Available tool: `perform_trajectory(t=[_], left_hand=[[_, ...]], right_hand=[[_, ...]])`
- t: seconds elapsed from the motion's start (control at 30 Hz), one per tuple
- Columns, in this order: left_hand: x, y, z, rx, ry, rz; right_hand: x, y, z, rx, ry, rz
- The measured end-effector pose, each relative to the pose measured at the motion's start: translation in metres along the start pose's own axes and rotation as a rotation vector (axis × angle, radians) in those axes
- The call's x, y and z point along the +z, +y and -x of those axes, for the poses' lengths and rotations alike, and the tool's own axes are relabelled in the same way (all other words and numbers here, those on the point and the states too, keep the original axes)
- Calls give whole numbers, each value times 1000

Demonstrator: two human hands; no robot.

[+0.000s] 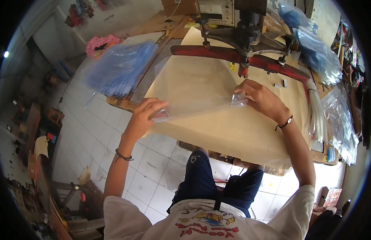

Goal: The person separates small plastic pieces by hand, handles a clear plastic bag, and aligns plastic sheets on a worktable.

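A clear plastic sheet point(197, 88) stretches between my hands over the brown paper point(237, 134) that covers the worktable. My left hand point(146, 113) pinches its near left corner, where the plastic is folded and shiny. At the near right corner, my right hand point(260, 97) grips another folded bit between thumb and fingers. Just beyond the sheet, the red bar point(209, 52) of a press machine point(249, 30) hangs over the table. Where the sheet's far edge lies is hard to make out.
Bluish plastic sheets point(121, 66) are stacked at the left. More clear plastic point(315, 54) lies at the right, near a bundle of pale strips point(316, 114). Small metal pieces point(284, 83) rest on the paper beyond my right hand. A wooden edge point(121, 103) borders the table.
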State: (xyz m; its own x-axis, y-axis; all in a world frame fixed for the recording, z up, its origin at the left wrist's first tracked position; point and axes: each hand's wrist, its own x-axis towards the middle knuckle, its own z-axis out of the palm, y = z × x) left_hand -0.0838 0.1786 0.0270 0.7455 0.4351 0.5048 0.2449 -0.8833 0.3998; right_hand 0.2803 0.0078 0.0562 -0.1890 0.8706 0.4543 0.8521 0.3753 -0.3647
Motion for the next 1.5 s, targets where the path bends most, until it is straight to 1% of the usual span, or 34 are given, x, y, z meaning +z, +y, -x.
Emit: perform_trajectory(t=[0.07,0.17,0.2,0.3,0.37,0.4,0.47,0.5,0.57,0.6,0.67,0.7,0.73,0.8,0.87,0.97,1.0,1.1,1.13,1.23,1.33,1.43,1.5], left_hand=[[0,-8,3,164,13,-93],[-7,-12,8,179,-110,-106],[-9,-11,10,148,-124,-94],[-10,-3,11,83,-155,-59],[-13,4,12,58,-163,-39],[-17,10,14,-30,-214,5],[-24,23,16,-203,-311,96],[-22,24,18,-149,-250,102],[-12,27,30,-42,-123,111],[-7,26,35,-65,-94,122],[7,24,43,-115,-44,145],[14,25,46,-116,25,151],[22,25,47,-115,90,155],[38,28,47,-128,231,130],[53,33,46,-157,394,68],[62,51,46,-262,557,-11],[66,53,47,-288,593,8],[70,62,51,-352,635,91],[72,63,53,-347,649,74],[74,78,49,-494,720,159],[76,71,56,-491,633,24],[80,67,53,-510,635,57],[79,66,52,-555,586,54]], right_hand=[[-1,2,2,-13,-73,-21],[-3,9,2,-16,-147,-45],[-4,10,2,-15,-165,-53],[-10,7,5,86,-197,-55],[-13,3,7,74,-176,-78],[-14,-2,7,67,-169,-92],[-15,-11,6,83,-174,-20],[-16,-16,6,91,-177,21],[-15,-35,5,56,-98,214],[-12,-45,2,35,-59,307],[1,-65,-8,-96,21,314],[9,-76,-14,-156,60,312],[17,-87,-22,-207,51,241],[44,-96,-39,-224,-28,94],[73,-93,-58,-224,-111,-22],[110,-79,-84,-209,-213,-141],[117,-77,-91,-205,-230,-172],[121,-72,-101,-212,-266,-219],[120,-70,-100,-215,-278,-231],[121,-64,-96,-307,-213,-247],[124,-58,-93,-374,-185,-224],[121,-58,-93,-329,-210,-276],[123,-57,-92,-331,-205,-283]])
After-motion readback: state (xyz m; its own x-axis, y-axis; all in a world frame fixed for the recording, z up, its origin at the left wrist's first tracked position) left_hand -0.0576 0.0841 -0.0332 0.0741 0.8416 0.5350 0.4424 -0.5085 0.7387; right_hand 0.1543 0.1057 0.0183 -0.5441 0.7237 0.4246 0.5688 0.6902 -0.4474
